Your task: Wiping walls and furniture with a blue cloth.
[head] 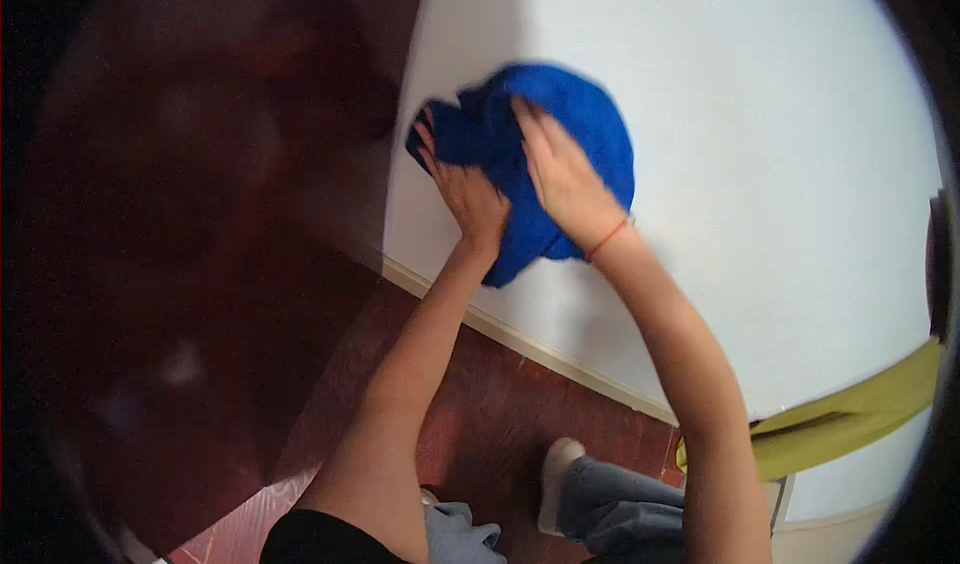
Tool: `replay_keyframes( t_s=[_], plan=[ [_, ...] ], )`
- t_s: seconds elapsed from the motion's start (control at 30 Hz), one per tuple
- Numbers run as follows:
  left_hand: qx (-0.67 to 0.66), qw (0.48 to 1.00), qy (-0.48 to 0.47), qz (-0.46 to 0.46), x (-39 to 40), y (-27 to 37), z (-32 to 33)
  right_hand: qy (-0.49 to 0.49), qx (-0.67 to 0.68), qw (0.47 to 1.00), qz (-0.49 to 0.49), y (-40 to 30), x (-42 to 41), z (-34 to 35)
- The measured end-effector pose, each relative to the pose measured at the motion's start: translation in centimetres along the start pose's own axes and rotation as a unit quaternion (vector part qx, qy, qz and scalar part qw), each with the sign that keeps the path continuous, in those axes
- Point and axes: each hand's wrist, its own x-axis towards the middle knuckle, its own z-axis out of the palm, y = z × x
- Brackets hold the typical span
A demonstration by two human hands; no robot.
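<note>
Both hands are on a bunched blue cloth (592, 129), upper middle of the view, against a white wall (750, 151). My left hand (469, 193) presses the cloth's left part, fingers spread over it and fingertips partly in its folds. My right hand (562, 170) lies on the right part of the cloth, fingers stretched out and close together, with a thin red band round the wrist. The cloth hangs down between the hands to a lower tip. Whether my fingers grip any of it is hard to tell.
Left of the wall stands a large dark, glossy reddish-brown surface (187, 189). A cream baseboard (525, 343) runs along the wall's foot above a reddish-brown floor (487, 384). A yellow-green cloth (847, 421) is at the lower right. The wearer's shoe (559, 481) and jeans show below.
</note>
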Motion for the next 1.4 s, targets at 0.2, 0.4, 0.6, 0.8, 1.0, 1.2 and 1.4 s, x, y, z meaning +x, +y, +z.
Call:
replay_keyframes(
  t_s=[0.2, 0.4, 0.6, 0.8, 1.0, 1.2, 1.4],
  plan=[
    [-0.038, 0.991, -0.121, 0.039, -6.5, -2.4, -1.5, -0.057, -0.013, 0.998, 0.026, 0.1, -8.7, 5.4],
    [-0.17, 0.974, 0.068, 0.132, -3.0, 0.9, -7.9, 0.154, 0.032, 0.987, 0.022, -3.0, -2.3, 4.5],
    [0.19, 0.861, 0.326, 0.341, 6.3, 7.1, -21.7, 0.377, 0.235, 0.896, -0.005, -8.6, 8.8, 0.9],
    [0.364, 0.823, 0.371, 0.229, 9.5, 7.7, -33.3, 0.331, 0.411, 0.841, -0.115, -19.3, 14.9, 1.0],
    [0.631, 0.719, 0.233, 0.174, 8.4, 7.9, -37.0, 0.399, 0.381, 0.832, -0.051, -19.0, 16.8, 4.1],
    [0.662, 0.707, 0.16, 0.191, 8.9, 7.1, -30.7, 0.303, 0.339, 0.876, 0.162, -12.1, 15.8, 6.2],
    [0.667, 0.693, 0.025, 0.271, 11.9, 9.1, -28.7, 0.459, 0.337, 0.802, 0.179, -12.1, 18.1, 5.1]
  ],
)
